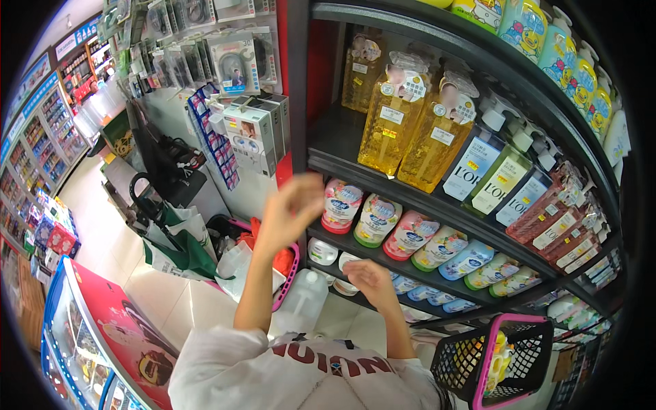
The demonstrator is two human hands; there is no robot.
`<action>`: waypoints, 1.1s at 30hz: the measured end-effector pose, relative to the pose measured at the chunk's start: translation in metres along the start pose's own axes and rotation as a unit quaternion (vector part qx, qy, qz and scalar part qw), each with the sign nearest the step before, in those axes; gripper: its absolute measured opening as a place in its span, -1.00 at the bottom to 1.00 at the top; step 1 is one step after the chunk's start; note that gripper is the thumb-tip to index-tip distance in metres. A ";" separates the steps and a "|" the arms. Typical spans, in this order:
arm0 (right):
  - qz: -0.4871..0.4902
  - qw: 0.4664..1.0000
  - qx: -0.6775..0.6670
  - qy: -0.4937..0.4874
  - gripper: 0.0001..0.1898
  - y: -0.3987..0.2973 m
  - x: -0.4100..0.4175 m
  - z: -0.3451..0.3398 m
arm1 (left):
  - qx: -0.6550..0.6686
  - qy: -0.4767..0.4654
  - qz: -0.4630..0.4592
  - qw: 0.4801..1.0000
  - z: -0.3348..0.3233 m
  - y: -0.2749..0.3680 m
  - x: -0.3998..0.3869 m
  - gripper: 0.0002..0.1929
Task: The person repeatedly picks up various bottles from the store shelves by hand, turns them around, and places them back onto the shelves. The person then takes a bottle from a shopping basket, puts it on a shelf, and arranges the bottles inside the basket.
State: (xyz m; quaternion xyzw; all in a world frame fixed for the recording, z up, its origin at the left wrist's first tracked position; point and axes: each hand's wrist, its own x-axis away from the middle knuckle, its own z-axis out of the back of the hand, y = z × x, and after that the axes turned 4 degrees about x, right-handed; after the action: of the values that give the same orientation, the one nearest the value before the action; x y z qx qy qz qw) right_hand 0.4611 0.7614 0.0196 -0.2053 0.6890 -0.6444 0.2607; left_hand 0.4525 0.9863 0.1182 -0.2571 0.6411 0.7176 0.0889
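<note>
My left hand (295, 207), a little blurred, is raised with bent fingers beside a pink-and-white bottle (342, 205) at the left end of the middle shelf; whether it touches the bottle is not clear. Lower down, my right hand (370, 282) is half curled in front of the lower shelf, near white tubs (323, 252), with nothing seen in it. Bottles with green and pink bases (377, 219) line the middle shelf. Amber pump bottles (392, 123) stand on the shelf above, beside a blue pump bottle (472, 166) and pink bottles (543, 223).
A black basket with a pink rim (484, 364) holds yellow items at the lower right. A large translucent jug (302, 302) and another pink-rimmed basket (293, 271) stand on the floor. Packaged cables (238, 64) hang at the upper left; a red display case (123, 328) stands lower left.
</note>
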 end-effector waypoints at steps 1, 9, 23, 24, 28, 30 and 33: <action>-0.009 1.000 -0.011 -0.009 -0.76 0.015 0.007 0.003 | 0.008 -0.024 0.033 0.999 -0.002 -0.024 0.030 -0.66; -0.082 0.992 0.094 -0.031 -0.74 0.101 0.068 0.000 | -0.261 -0.205 0.228 0.915 -0.013 -0.104 0.225 -0.56; -0.112 0.969 0.117 0.184 -0.75 0.095 0.173 -0.050 | -0.247 -0.424 0.147 0.859 -0.033 -0.095 0.229 -0.52; -0.115 0.966 0.107 0.204 -0.75 0.103 0.188 -0.055 | -0.237 -0.437 0.146 0.856 -0.037 -0.093 0.230 -0.52; -0.149 0.950 0.081 0.262 -0.76 0.088 0.239 -0.072 | -0.225 -0.510 0.115 0.822 -0.060 -0.089 0.240 -0.52; -0.152 0.933 0.088 0.314 -0.76 0.084 0.268 -0.074 | -0.209 -0.546 0.064 0.808 -0.079 -0.092 0.248 -0.53; -0.154 0.901 0.082 0.398 -0.76 0.077 0.310 -0.074 | -0.164 -0.601 0.014 0.782 -0.118 -0.082 0.259 -0.54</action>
State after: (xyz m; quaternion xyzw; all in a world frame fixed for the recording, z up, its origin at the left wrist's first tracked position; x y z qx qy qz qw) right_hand 0.1768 0.6339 -0.0843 -0.0135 0.6395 -0.7590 -0.1219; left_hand 0.2992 0.8336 -0.0836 0.2248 0.3336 0.8221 0.4028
